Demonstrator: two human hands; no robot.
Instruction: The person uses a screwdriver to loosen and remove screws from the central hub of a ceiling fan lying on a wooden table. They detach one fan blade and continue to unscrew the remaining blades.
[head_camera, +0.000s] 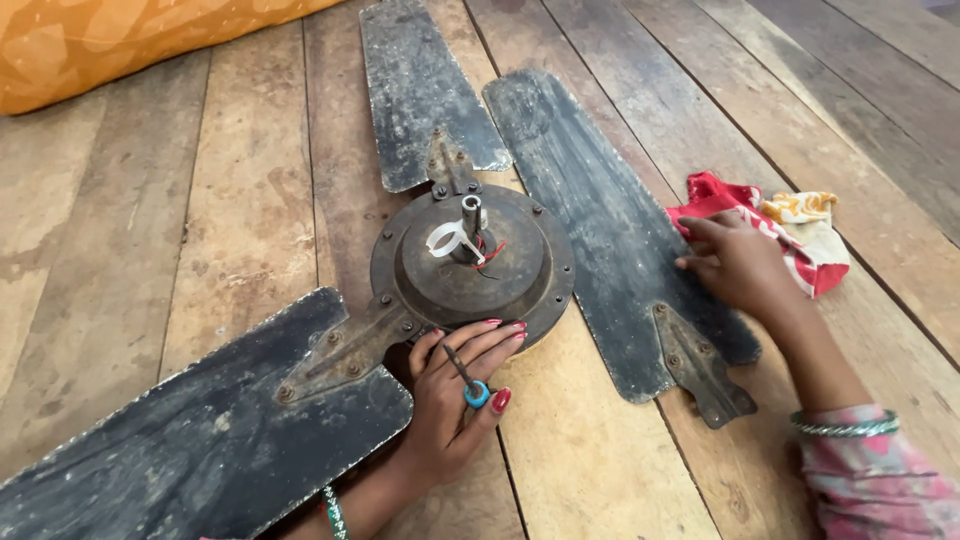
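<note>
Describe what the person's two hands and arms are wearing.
The left hand has red-painted nails and a green and red beaded bangle at the wrist. The right hand has a stack of thin green bangles at the wrist, above a pink patterned sleeve. No rings or gloves show.

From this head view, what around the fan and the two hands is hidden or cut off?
- Screwdriver tip: hidden behind the left hand fingers.
- Lower-left blade: cut off by the frame's bottom-left edge.
- Upper blade: its far end runs past the top edge.
- Red cloth: partly covered by the right hand.
</note>
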